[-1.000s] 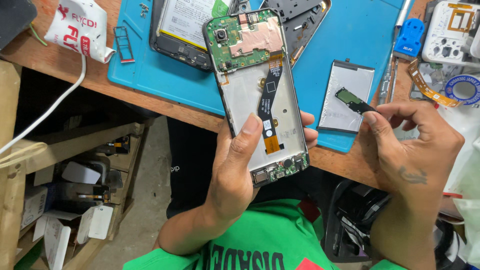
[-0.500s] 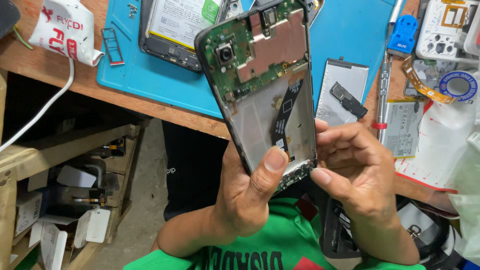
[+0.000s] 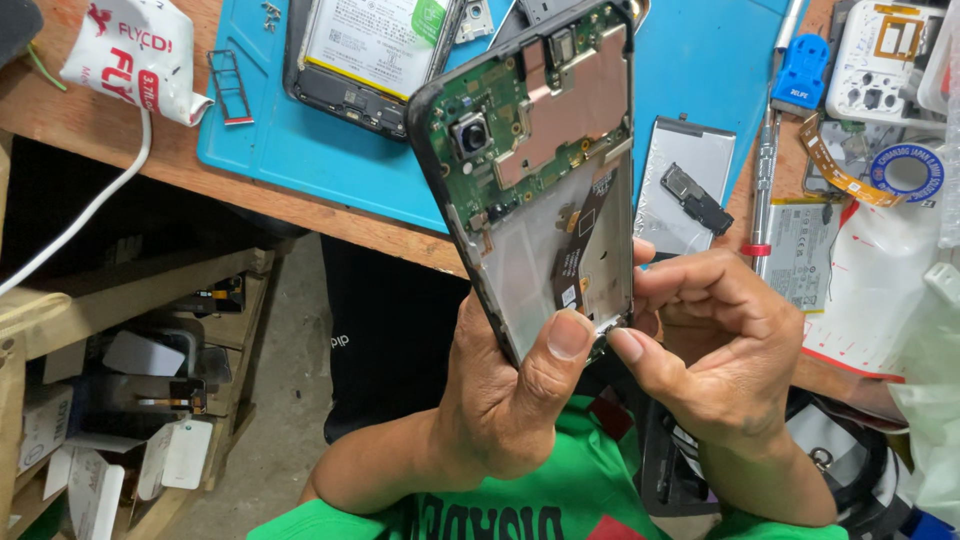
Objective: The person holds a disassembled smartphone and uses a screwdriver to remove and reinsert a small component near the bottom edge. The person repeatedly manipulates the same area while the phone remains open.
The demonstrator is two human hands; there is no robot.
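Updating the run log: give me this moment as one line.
left hand: holds opened phone upright, thumb on lower edge | right hand: fingertips pinching at phone's bottom corner | behind: blue mat, screwdriver

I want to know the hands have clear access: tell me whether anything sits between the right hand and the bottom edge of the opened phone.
Nothing visible does. The right hand already has its fingertips on the bottom edge of the opened phone, which the left hand holds.
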